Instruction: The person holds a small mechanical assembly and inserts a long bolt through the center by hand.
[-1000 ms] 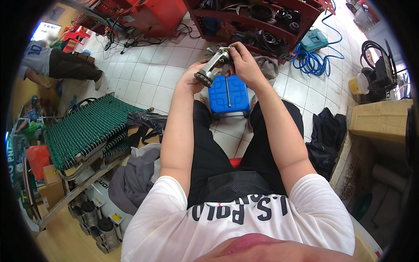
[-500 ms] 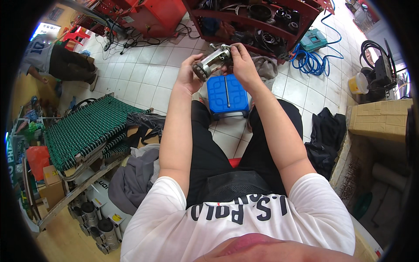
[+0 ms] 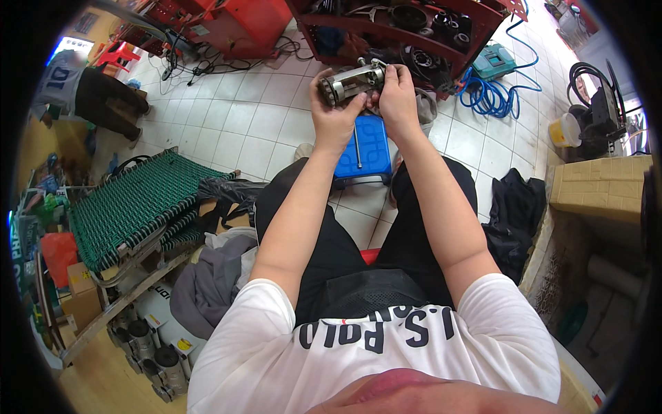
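Out in front of me, above a blue plastic stool, I hold a silver cylindrical metal part with openings in its side and small fittings at its upper right. My left hand is closed round its left end, thumb along the underside. At the right end, my right hand grips it with the fingers partly hidden behind. A thin metal rod lies across the top of the blue stool, between my knees.
A red shelf rack with metal parts stands ahead. Right of it are a teal case and coiled blue hose. Green woven folding furniture and grey cloth lie left. A person stands at far left.
The metal part has turned closer to level and shifted slightly right. My left hand has moved right, its thumb now along the near side. The person at far left has shifted.
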